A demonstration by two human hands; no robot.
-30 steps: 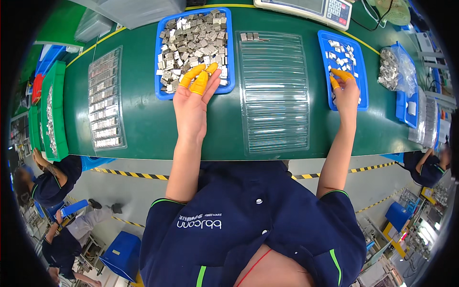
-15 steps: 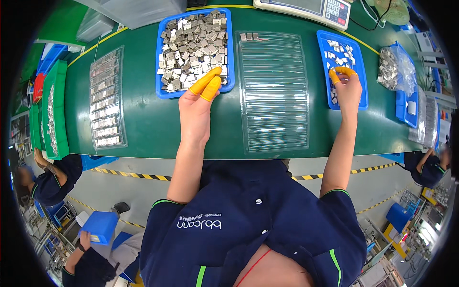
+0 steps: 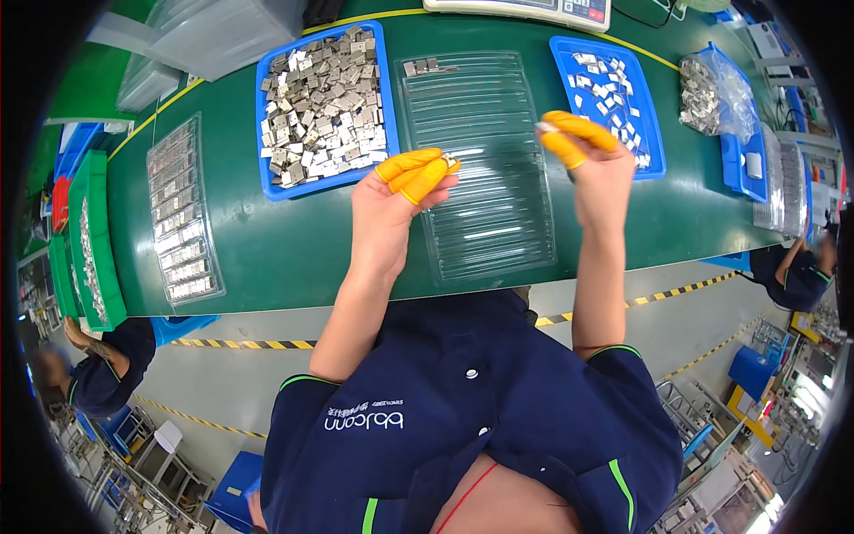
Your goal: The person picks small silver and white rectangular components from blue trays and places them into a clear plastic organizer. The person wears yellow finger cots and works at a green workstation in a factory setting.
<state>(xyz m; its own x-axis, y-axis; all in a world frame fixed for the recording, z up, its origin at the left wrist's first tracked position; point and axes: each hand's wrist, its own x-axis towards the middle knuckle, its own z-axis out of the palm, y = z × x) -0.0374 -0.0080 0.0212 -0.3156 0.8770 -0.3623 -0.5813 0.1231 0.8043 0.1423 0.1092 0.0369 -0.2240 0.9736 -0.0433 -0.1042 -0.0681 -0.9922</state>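
Observation:
Yellow finger cots cover several fingertips on both hands. My left hand [image 3: 384,209] is closed in a pinch on a small silver metal piece [image 3: 450,160], over the left edge of a clear slotted plastic tray [image 3: 485,209]. Facing it, my right hand [image 3: 600,173] pinches a small whitish piece [image 3: 543,128], blurred by motion, between that tray and the right blue tray [image 3: 656,147]. A gap separates the two pieces. Left of my left hand stands a blue tray [image 3: 264,147] heaped with flat silver metal pieces [image 3: 329,107]. Several silver pieces [image 3: 429,66] sit in the slotted tray's far-left corner.
A filled clear tray [image 3: 182,214] lies at the left, beside green bins [image 3: 100,240]. Small white pieces [image 3: 605,84] lie scattered in the right blue tray. Behind stand a scale [image 3: 534,7] and clear plastic boxes [image 3: 209,36]. Bagged parts [image 3: 703,93] are far right. Co-workers appear at both sides.
My left hand has moved right, away from the heaped tray, with the metal piece now showing. My right hand has left the right tray and come toward the left with a small piece.

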